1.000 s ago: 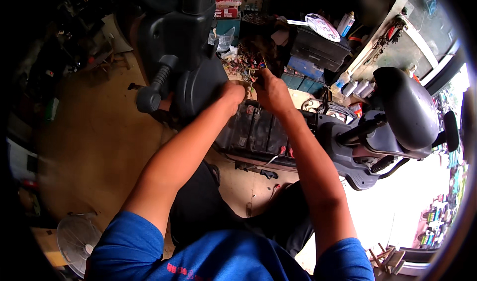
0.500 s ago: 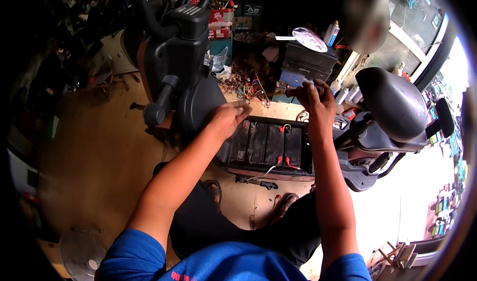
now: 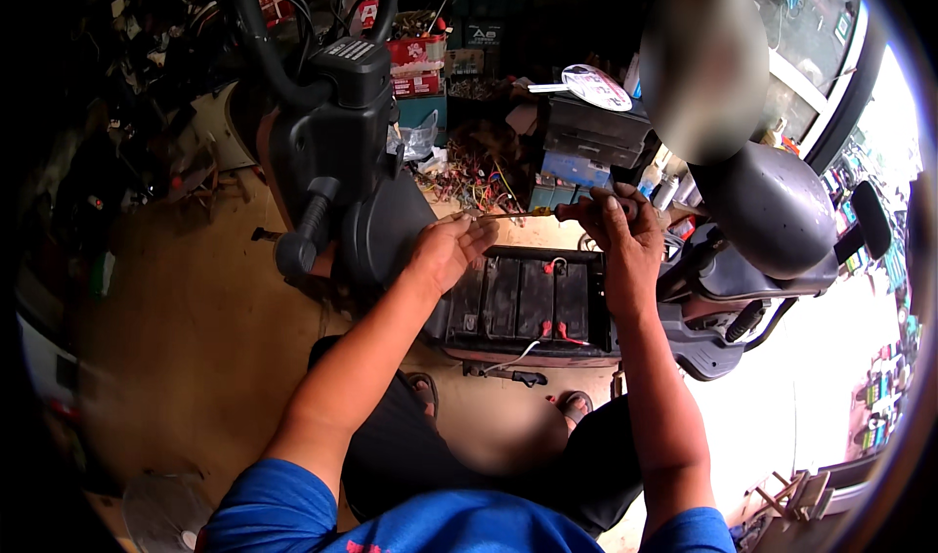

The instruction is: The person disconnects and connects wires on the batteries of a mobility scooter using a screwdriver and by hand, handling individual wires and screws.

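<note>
Tool [image 3: 518, 215] handle partly hid. in R hand [image 3: 630, 238]; tip nr. L hand [image 3: 449, 252] too sm. to tell. L hand covers batt. box's [image 3: 586, 354] far L corner. Handlebar [image 3: 256, 35] cut off at pic. top; lg. oval [image 3: 708, 64] blurred; wires [image 3: 481, 180] too tiny to sort.

Black batteries [image 3: 535, 297] — red caps [image 3: 547, 328], white wire [image 3: 529, 351] — blue shirt [image 3: 469, 519], black trousers [image 3: 391, 446], dark-grey seat [image 3: 772, 226], tan floor [image 3: 195, 328]
</note>
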Motion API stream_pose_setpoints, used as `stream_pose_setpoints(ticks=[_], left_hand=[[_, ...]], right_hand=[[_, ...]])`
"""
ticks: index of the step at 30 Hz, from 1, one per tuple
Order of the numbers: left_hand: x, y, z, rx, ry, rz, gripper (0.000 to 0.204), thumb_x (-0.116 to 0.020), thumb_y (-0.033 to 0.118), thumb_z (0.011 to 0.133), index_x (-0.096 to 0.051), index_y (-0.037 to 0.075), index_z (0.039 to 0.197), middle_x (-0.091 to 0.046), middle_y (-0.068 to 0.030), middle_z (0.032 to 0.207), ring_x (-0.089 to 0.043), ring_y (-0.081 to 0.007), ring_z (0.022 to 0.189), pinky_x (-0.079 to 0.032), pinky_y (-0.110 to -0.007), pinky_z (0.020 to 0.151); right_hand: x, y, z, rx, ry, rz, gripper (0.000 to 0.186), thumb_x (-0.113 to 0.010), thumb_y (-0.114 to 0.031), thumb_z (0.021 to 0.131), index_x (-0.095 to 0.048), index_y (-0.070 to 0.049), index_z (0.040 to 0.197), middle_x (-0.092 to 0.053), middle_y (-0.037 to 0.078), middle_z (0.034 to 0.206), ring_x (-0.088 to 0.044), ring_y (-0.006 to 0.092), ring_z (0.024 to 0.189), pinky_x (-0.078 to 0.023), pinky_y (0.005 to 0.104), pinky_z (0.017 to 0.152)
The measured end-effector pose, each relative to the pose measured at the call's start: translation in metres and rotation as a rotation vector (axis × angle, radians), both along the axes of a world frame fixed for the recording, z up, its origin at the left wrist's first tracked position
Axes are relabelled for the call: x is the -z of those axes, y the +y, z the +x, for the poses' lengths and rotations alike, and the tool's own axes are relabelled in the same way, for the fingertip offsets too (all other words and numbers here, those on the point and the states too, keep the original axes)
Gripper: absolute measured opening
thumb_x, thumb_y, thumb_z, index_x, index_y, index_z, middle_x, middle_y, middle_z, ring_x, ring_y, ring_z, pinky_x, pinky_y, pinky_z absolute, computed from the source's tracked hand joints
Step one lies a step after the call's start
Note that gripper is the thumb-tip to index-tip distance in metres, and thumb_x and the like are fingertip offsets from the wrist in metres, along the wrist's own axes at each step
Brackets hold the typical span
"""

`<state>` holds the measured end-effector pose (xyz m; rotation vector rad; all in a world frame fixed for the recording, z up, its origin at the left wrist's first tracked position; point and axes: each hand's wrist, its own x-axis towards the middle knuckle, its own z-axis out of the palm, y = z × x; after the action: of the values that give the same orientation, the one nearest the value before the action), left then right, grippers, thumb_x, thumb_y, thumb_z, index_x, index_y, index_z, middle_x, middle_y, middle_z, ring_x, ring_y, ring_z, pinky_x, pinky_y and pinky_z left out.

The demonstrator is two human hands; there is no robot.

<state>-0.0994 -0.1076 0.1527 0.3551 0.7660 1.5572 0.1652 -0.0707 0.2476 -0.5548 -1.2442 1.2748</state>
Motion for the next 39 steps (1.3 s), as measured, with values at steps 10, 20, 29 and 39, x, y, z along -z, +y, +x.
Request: stream_pose_setpoints(ticks=[10, 20, 29, 39], left_hand=[[-0.008, -0.001, 0.001, 0.038, -0.028, 0.021, 0.019, -0.045, 0.01, 0.113, -0.058, -0.002, 0.119, -0.071, -0.0218, 0.125, -0.072, -0.0306, 0.118, -0.061, -0.041, 0.107], [-0.01, 0.0, 0.001, 0.02, -0.003, 0.005, 0.022, -0.047, 0.008, 0.112, -0.061, -0.007, 0.121, -0.072, -0.0216, 0.121, -0.073, -0.0294, 0.115, -0.062, -0.039, 0.105], [0.005, 0.005, -0.003, 0.039, 0.073, 0.007, 0.021, -0.053, 0.019, 0.112, -0.065, 0.006, 0.121, -0.078, -0.0122, 0.117, -0.077, -0.0223, 0.108, -0.058, -0.033, 0.072], [-0.001, 0.006, 0.002, 0.017, 0.044, 0.157, 0.018, -0.059, 0.01, 0.109, -0.066, -0.003, 0.118, -0.074, -0.0191, 0.119, -0.074, -0.0282, 0.113, -0.062, -0.039, 0.103]], right_hand=[[-0.002, -0.003, -0.006, -0.057, 0.083, -0.007, 0.028, -0.059, -0.012, 0.111, -0.048, 0.004, 0.131, -0.072, 0.017, 0.11, -0.077, 0.0344, 0.105, -0.061, 0.04, 0.101], [0.001, -0.001, -0.005, -0.039, 0.039, -0.004, 0.028, -0.053, -0.013, 0.113, -0.046, 0.003, 0.134, -0.072, 0.021, 0.115, -0.076, 0.0372, 0.108, -0.061, 0.0414, 0.102], [-0.001, -0.004, -0.006, -0.116, 0.051, 0.078, 0.026, -0.059, -0.009, 0.11, -0.051, 0.002, 0.131, -0.072, 0.018, 0.117, -0.076, 0.0334, 0.109, -0.059, 0.041, 0.104], [0.013, 0.0, -0.003, -0.003, -0.007, -0.196, 0.027, -0.056, -0.016, 0.111, -0.051, 0.003, 0.129, -0.074, 0.02, 0.116, -0.074, 0.0297, 0.112, -0.059, 0.037, 0.1]])
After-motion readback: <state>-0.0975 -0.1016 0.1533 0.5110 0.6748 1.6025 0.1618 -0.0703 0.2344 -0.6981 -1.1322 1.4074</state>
